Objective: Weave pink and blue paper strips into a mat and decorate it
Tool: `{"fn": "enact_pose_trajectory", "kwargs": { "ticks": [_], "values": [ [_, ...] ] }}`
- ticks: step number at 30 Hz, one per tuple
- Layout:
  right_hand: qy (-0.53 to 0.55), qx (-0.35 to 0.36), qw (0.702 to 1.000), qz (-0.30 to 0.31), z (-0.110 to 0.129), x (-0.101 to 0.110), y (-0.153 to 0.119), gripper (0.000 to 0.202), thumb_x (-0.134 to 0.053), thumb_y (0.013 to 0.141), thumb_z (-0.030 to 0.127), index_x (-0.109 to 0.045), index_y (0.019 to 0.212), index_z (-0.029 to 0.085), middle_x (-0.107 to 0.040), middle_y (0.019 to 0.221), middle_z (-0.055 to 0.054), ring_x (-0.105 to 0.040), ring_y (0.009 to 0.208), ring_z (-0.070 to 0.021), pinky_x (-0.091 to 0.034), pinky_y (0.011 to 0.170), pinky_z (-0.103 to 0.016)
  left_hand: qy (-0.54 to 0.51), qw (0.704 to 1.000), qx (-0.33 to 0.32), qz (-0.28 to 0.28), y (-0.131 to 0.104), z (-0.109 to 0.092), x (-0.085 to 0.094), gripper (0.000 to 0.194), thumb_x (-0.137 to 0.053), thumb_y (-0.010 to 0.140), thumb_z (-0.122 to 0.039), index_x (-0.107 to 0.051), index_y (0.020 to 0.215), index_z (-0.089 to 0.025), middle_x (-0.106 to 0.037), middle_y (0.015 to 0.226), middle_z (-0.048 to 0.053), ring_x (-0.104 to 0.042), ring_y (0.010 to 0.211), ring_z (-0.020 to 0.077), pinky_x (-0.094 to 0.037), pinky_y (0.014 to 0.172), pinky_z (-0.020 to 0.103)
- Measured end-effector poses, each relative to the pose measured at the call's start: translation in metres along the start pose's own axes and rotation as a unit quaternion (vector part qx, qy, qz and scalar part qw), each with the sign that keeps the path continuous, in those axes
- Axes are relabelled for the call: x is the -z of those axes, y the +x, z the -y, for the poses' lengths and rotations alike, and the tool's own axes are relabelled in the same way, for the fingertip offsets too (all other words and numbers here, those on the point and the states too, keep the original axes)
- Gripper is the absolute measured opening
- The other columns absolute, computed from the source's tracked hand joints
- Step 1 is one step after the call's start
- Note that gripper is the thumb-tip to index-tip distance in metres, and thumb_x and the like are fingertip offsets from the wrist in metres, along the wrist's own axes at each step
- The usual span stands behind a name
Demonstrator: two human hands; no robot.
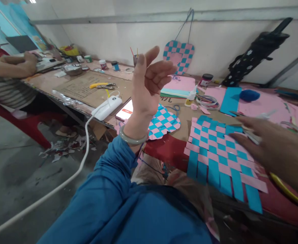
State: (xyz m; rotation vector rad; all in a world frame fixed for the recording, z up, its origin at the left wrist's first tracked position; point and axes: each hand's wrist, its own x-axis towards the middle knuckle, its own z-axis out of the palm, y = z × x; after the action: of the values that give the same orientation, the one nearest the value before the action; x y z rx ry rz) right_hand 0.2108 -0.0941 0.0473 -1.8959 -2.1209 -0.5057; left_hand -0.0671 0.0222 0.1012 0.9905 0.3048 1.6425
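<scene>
My left hand [152, 81] is raised above the table with thumb and loosely curled fingers apart, holding nothing. Below its wrist lies a rounded pink-and-blue woven paper piece [165, 122] with a blue cord on it. At the right, my right hand [281, 145] is blurred, its thumb and forefinger spread over the edge of a larger checkered mat of woven paper strips [220, 149]. Long blue strip ends hang from the mat's near side. A pale, slim tool [252, 135] shows between thumb and forefinger; its kind is unclear and it does not look gripped.
A phone [123, 111], white power strip [106, 107] and yellow-handled pliers [103, 85] lie leftward. A glue bottle [190, 97] and blue yarn ball [250, 95] are farther back. A finished woven bag [178, 57] leans on the wall. Another person [14, 67] sits far left.
</scene>
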Motion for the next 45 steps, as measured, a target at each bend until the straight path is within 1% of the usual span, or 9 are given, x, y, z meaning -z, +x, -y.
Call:
{"fn": "enact_pose_trajectory", "kwargs": {
  "ticks": [4,8,13,21,29,32,35,40,45],
  "values": [
    [0.047,0.271,0.961,0.013,0.111,-0.006,0.034,0.044,-0.046,0.092,0.04,-0.058,0.121,0.01,-0.062,0.121,-0.015,-0.058,0.111,-0.0267,-0.048,0.091,-0.042,0.046,0.999,0.001,-0.01,0.005,-0.001,0.0,0.041,-0.026,0.096,-0.048,-0.058,0.104,-0.022,-0.069,0.083,0.0,-0.071,0.082,0.0151,-0.056,0.068,0.024],
    [0.038,0.28,0.957,0.065,0.171,-0.039,0.054,0.054,-0.057,0.087,0.037,-0.051,0.131,0.007,-0.054,0.133,-0.016,-0.047,0.124,-0.0317,-0.042,0.095,-0.045,0.047,0.999,0.016,0.004,0.009,-0.004,0.0,0.047,-0.014,0.099,-0.046,-0.054,0.107,-0.022,-0.069,0.081,-0.004,-0.071,0.08,0.0109,-0.055,0.066,0.022],
    [-0.002,0.286,0.951,0.115,0.168,-0.063,0.073,0.038,-0.035,0.092,0.009,-0.059,0.121,0.008,-0.062,0.121,-0.014,-0.055,0.114,-0.0263,-0.042,0.088,-0.038,0.004,0.999,-0.003,0.038,0.008,-0.005,0.011,0.034,-0.027,0.1,-0.038,-0.056,0.1,-0.02,-0.069,0.074,-0.003,-0.07,0.072,0.01,-0.054,0.062,0.02],
    [-0.028,0.32,0.943,0.087,0.148,-0.078,0.086,0.035,-0.037,0.092,0.01,-0.063,0.115,0.011,-0.064,0.117,-0.013,-0.06,0.104,-0.0239,-0.044,0.081,-0.036,0.16,0.983,-0.076,0.037,-0.012,-0.003,0.058,0.029,-0.046,0.092,-0.049,-0.059,0.102,-0.025,-0.07,0.076,-0.003,-0.069,0.074,0.0118,-0.054,0.061,0.022],
    [0.011,0.346,0.938,0.028,0.135,-0.1,0.091,0.036,-0.039,0.09,0.009,-0.062,0.117,0.013,-0.063,0.12,-0.013,-0.059,0.108,-0.0233,-0.045,0.088,-0.037,0.356,0.919,-0.125,0.114,-0.046,-0.005,0.1,0.031,-0.06,0.084,-0.044,-0.061,0.108,-0.025,-0.072,0.085,0.001,-0.069,0.08,0.0149,-0.055,0.073,0.028],
    [0.049,0.358,0.932,0.037,0.144,-0.091,0.088,0.036,-0.043,0.088,0.015,-0.061,0.12,0.015,-0.06,0.125,-0.012,-0.053,0.118,-0.0288,-0.041,0.096,-0.048,0.374,0.915,-0.118,0.093,-0.049,-0.011,0.095,0.03,-0.061,0.083,-0.044,-0.063,0.108,-0.028,-0.072,0.087,0.002,-0.068,0.083,0.0177,-0.054,0.078,0.032],
    [0.129,0.365,0.921,0.046,0.164,-0.073,0.082,0.044,-0.051,0.084,0.026,-0.057,0.126,0.016,-0.057,0.13,-0.012,-0.044,0.127,-0.0336,-0.035,0.101,-0.056,0.274,0.956,-0.096,0.048,-0.044,-0.018,0.08,0.02,-0.056,0.088,-0.039,-0.062,0.105,-0.03,-0.07,0.079,-0.001,-0.069,0.079,0.0153,-0.055,0.072,0.028],
    [0.347,0.346,0.867,0.094,0.198,-0.049,0.077,0.043,-0.053,0.08,0.02,-0.058,0.122,0.014,-0.062,0.121,-0.012,-0.057,0.113,-0.0243,-0.048,0.091,-0.039,0.146,0.988,-0.042,-0.037,-0.031,-0.037,0.049,0.015,-0.046,0.093,-0.03,-0.059,0.098,-0.024,-0.067,0.072,-0.005,-0.069,0.072,0.0095,-0.051,0.059,0.017],
    [0.457,0.371,0.798,0.13,0.213,-0.048,0.078,0.042,-0.055,0.084,0.022,-0.055,0.125,0.014,-0.058,0.127,-0.011,-0.054,0.116,-0.0207,-0.047,0.091,-0.033,0.093,0.995,0.001,-0.036,-0.016,-0.051,0.039,0.031,-0.029,0.099,-0.034,-0.057,0.106,-0.022,-0.069,0.076,-0.009,-0.072,0.08,0.0103,-0.056,0.062,0.015]
  ]
}}
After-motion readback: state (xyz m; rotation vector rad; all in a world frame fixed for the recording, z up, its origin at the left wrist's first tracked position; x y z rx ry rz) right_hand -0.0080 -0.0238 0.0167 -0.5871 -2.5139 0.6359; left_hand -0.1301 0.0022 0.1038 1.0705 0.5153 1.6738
